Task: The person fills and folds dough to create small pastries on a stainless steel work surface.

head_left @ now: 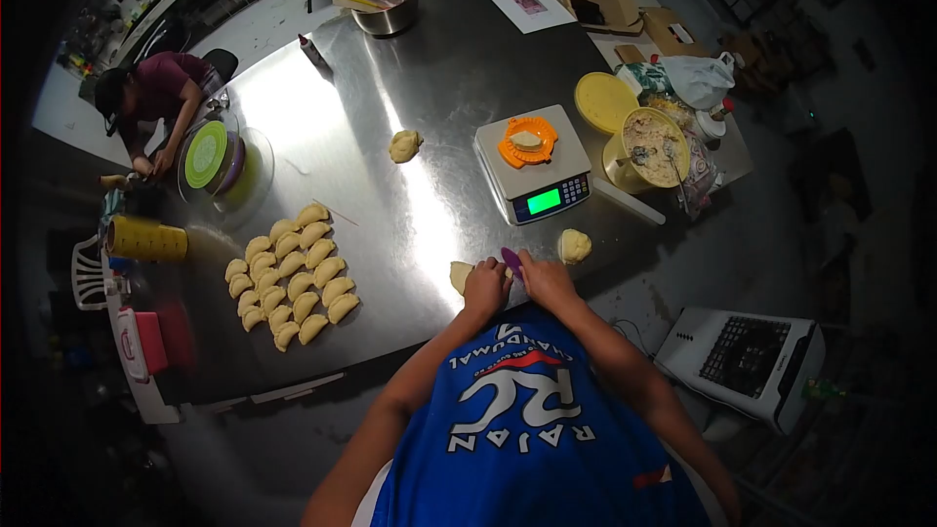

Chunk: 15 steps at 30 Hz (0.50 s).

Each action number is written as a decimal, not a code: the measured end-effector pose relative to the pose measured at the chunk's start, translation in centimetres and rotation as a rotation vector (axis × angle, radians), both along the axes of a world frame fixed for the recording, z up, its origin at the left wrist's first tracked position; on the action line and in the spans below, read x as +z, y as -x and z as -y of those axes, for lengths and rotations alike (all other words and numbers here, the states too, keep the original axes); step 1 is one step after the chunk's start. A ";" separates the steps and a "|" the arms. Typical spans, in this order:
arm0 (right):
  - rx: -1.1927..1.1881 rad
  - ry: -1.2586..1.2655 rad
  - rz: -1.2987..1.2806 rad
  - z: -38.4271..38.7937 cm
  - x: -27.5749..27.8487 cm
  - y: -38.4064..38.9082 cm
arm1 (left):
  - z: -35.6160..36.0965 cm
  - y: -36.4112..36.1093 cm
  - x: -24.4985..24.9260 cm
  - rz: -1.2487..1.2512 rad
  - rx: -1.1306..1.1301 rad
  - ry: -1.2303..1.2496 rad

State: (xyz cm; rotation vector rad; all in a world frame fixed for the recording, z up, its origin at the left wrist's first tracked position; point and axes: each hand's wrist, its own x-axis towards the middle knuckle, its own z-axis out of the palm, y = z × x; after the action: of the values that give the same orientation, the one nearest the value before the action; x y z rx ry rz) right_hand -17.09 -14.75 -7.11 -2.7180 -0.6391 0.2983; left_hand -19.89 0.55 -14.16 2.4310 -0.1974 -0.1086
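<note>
At the table's near edge my right hand [544,279] grips a purple dough scraper [511,261]. Close beside it, my left hand [486,285] is closed over a pale piece of dough [460,275], part of which shows to its left. A round dough ball [574,246] sits to the right of my right hand. Ahead, an orange dumpling press [528,142] lies opened on a digital scale [532,164] with a pale lump inside. Several folded dumplings [294,271] stand in rows to the left.
Another dough lump [405,145] rests mid-table. Right of the scale are a tub of filling [648,148] with spoons and a yellow lid [605,102]. A steel bowl [387,6] and a dark bottle [312,51] stand far back. A person [161,98] leans at the left by a green-topped turntable [206,154].
</note>
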 end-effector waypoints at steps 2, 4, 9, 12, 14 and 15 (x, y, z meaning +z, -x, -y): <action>-0.004 0.027 0.004 -0.3 -0.8 0.1 | 0.1 0.1 -0.4 0.022 0.002 -0.003; -0.008 0.050 0.008 -0.6 -1.4 0.0 | 0.2 0.3 -0.4 0.044 0.026 -0.005; 0.012 0.081 -0.038 -2.6 -3.1 0.5 | 0.2 0.2 -0.2 0.046 0.022 -0.019; -0.010 0.028 0.007 -4.4 -4.3 -0.2 | 0.1 0.1 0.3 0.003 0.025 -0.025; -0.056 0.021 -0.033 -3.6 -4.1 -1.9 | 0.1 -0.2 0.3 -0.032 0.047 -0.013; -0.095 0.017 -0.081 -3.0 -3.9 -2.3 | 0.1 0.0 -0.2 -0.009 0.049 -0.048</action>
State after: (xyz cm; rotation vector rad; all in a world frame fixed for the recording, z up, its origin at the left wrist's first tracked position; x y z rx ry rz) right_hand -14.83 -11.75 -11.00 -2.7261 -0.4855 0.3897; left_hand -19.90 0.49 -14.31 2.4811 -0.1322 -0.1039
